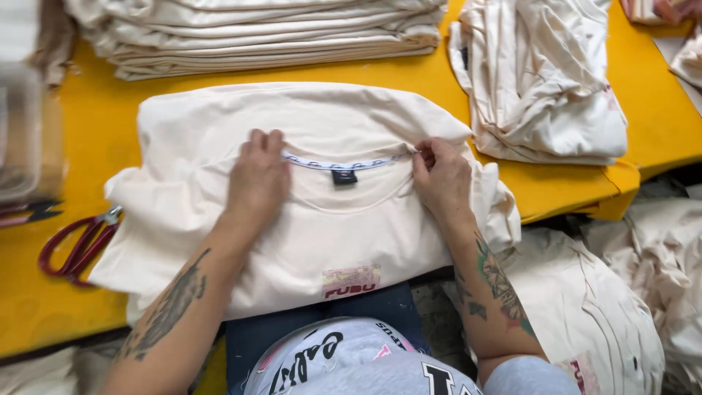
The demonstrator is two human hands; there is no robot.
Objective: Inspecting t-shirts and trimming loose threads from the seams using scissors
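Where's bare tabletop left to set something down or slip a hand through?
Bare yellow table shows left of the cream shirt, between the folded stack and the red scissors. A narrow strip runs between stack and shirt. Right side is crowded by the loose shirt pile; both hands, left hand and right hand, occupy the collar.

The T-shirt (322, 219) is soft, matt cream knit cloth, lightly creased, with a woven tape inside its collar (344, 162). The table (80, 139) is smooth matt yellow. At nine o'clock, scissors (77, 245) have glossy red handles and metal at the pivot.
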